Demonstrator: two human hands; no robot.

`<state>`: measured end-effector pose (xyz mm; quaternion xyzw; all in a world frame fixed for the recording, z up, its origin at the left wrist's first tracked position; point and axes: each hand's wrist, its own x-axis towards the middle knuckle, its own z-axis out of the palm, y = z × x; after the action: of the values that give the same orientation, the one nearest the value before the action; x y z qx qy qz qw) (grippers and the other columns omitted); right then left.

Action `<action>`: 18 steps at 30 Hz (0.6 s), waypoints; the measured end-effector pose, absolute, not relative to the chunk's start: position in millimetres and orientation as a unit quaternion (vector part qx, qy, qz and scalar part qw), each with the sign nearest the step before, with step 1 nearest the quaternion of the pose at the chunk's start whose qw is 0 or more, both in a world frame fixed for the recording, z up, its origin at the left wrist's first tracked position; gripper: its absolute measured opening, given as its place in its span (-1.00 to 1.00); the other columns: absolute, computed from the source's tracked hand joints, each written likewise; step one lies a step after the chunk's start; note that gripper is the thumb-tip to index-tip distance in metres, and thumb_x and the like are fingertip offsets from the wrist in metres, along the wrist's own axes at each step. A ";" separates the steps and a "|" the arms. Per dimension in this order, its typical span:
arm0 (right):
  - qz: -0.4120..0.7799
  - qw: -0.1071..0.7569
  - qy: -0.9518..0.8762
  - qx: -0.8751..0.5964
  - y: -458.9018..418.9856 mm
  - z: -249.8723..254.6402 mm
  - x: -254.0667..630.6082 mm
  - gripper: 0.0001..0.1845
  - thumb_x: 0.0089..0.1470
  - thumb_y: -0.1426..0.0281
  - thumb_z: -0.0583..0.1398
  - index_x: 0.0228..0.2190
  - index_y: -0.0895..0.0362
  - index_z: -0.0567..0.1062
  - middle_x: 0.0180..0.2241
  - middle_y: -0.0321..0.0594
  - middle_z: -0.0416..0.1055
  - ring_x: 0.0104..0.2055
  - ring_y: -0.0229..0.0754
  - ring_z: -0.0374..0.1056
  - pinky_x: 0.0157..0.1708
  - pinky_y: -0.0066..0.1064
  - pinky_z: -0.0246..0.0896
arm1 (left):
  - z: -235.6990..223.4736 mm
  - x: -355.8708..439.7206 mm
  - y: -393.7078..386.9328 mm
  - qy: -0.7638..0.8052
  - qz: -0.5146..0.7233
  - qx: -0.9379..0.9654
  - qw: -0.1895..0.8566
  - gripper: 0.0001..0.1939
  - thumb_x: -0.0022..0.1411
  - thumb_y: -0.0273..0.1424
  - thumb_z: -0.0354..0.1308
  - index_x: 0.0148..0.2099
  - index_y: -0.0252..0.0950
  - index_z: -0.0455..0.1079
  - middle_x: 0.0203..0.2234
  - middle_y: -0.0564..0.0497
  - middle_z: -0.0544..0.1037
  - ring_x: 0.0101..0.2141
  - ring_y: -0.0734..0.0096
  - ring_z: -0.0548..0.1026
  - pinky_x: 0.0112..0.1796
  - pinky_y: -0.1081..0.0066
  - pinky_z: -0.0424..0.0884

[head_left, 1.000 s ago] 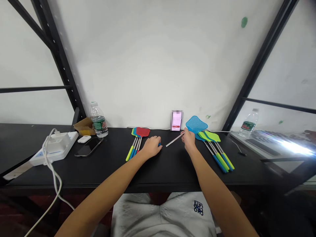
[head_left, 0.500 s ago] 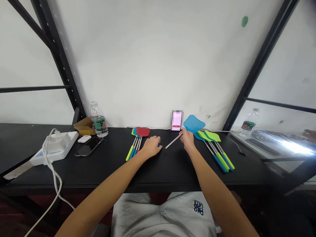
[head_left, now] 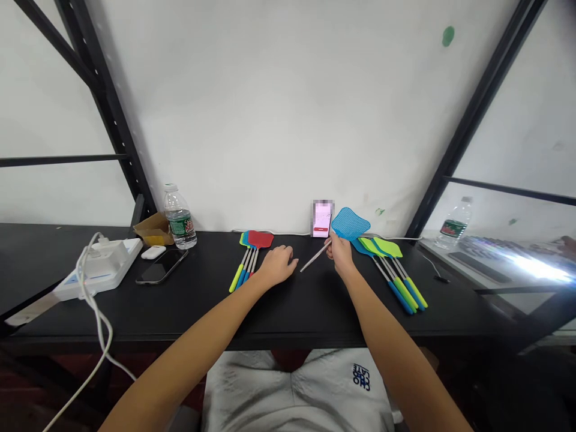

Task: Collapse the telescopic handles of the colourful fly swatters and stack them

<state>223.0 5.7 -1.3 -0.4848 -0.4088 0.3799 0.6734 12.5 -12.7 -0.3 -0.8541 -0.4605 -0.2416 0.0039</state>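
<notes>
My right hand [head_left: 341,255] is closed around the metal shaft of a blue fly swatter [head_left: 350,224], just below its mesh head. The thin bare shaft [head_left: 312,258] slants down to the left, its end free and a little apart from my left hand. Knuckles up over the table, my left hand [head_left: 279,265] has its fingers curled; the blue handle it held half a second ago is hidden under it. Beside that hand lies a row of fly swatters with a red one [head_left: 260,239] on top. Right of my right hand lie several green and blue fly swatters [head_left: 387,264].
A phone [head_left: 321,219] with a lit screen leans on the wall behind my hands. Farther left are a water bottle [head_left: 180,222], a dark phone [head_left: 162,267], a white case [head_left: 153,252], a small cardboard box [head_left: 154,229] and a power strip [head_left: 103,270] with cables.
The blue swatter and my right hand have shifted slightly left. My left hand has turned a little, so the blue handle end that stuck out by its fingers no longer shows.
</notes>
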 end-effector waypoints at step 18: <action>0.524 0.536 -0.534 -0.391 -13.5 -3.9 182.7 -0.54 0.02 0.01 0.16 -0.50 0.18 0.46 -0.71 -0.32 0.27 -0.73 -0.36 0.12 -0.75 -0.55 -0.13 | 9.8 22.3 -24.5 -0.371 -0.365 -0.829 -0.205 -0.60 0.27 -0.18 -0.02 -0.43 -0.34 0.44 -0.56 0.03 0.50 -0.51 0.48 0.38 -0.43 0.47 0.23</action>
<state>182.7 -13.5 -3.9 -0.3914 -0.5338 0.5243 0.5357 22.3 -24.5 9.8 -0.8290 -0.3706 -0.3653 -0.2049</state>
